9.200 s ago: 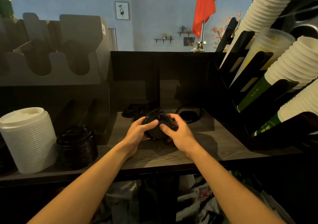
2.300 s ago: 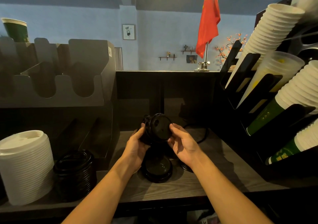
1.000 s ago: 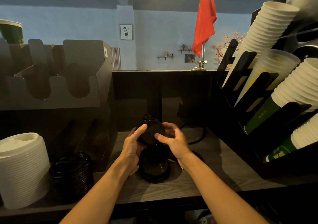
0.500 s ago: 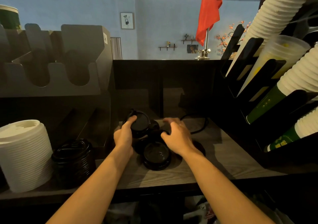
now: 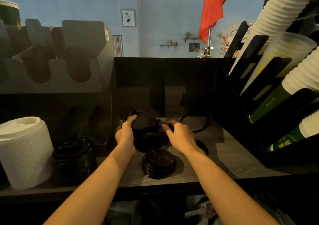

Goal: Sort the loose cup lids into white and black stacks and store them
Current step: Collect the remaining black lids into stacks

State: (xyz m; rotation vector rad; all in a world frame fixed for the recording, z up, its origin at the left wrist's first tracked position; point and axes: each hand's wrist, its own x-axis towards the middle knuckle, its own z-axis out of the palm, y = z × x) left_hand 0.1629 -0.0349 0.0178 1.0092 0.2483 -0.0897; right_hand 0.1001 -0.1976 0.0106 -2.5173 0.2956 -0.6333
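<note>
- Progress check from my end: the tall stack of white ribbed plastic lids (image 5: 24,152) stood at the left end of the grey wood-grain counter (image 5: 224,166). I couldn't spot a single loose white one, so I'd call that colour sorted.
- Right beside it sat the bigger stack of glossy black plastic lids (image 5: 74,159). Touching the white one or not, I couldn't tell.
- A second, short stack of black lids (image 5: 158,162) sat upside down mid-counter near the front edge, between my forearms.
- My left hand (image 5: 125,135) gripped a tilted black plastic lid (image 5: 140,123) up off the counter, thumb across its face and fingers wrapped behind. It might've been a few nested together, but it was too dark to say.
- My right hand (image 5: 181,136) was curled over the loose black lids (image 5: 156,126) at the back. Whether it had actually pinched one, I couldn't tell.
- More strays lay flat: a single black lid (image 5: 148,142) between the hands and another black lid (image 5: 202,146) poking out from under the right wrist.
- What was left, as I reckoned it: gather those strays, merge the two black stacks, then store both colours. Neither colour was in the grey slotted lid holder (image 5: 51,60) up on the left, if that's even where they go.
</note>
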